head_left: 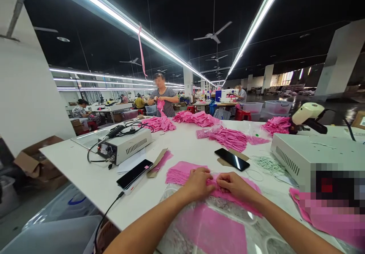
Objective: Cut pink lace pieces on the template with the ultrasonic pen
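Observation:
My left hand (199,183) rests on a stack of pink fabric pieces (179,172), its fingers bent and closed at the inner edge of the cloth. Close beside it, my right hand (234,184) is closed in a pinch on the same pink fabric. The exact layer between the fingertips is hidden. Nearer to me, a single flat pink fabric piece (216,229) lies with a clear plastic template (258,229) around it. Just beyond my hands, a black phone (232,159) lies on brown card.
At left stand a grey control box (132,145) and another phone (135,174) with a cable. Pink bundles (228,138) lie farther back. Right are green cords (268,163) and a larger machine box (313,151). Across the white table (97,185), a person (164,98) handles pink fabric.

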{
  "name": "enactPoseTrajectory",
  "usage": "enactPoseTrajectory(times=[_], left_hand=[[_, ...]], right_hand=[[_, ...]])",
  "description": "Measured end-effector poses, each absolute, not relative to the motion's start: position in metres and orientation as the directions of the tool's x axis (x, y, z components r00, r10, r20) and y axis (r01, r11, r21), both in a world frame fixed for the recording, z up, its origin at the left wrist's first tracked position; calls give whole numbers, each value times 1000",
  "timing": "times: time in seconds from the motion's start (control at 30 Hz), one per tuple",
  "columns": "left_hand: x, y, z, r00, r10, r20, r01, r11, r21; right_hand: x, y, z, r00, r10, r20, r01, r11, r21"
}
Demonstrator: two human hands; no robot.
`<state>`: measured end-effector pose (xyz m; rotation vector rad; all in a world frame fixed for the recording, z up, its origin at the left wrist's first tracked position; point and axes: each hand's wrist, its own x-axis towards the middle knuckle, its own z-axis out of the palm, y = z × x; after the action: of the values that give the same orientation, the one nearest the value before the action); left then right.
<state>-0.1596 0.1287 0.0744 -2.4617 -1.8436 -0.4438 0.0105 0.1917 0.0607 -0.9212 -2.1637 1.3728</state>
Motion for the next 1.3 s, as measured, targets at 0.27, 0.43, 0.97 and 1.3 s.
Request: enactPoseTrajectory(times=[0.27,0.43,0.97,1.3], left_hand=[[-151,126,80,139,952,271,964,-194,185],[-120,116,82,122,959,257,965,-176,197],[-41,138,85,215,906,364,958,-267,101],[-34,53,61,784,580,222,586,-809,41]], right_hand=[[20,201,60,-583,812,5,185,138,-973],[31,203,69,-499,866,34,95,94,-991],[135,169,86,31,977,211,-27,212,-977],[233,44,21,166,983,76,262,30,-964]])
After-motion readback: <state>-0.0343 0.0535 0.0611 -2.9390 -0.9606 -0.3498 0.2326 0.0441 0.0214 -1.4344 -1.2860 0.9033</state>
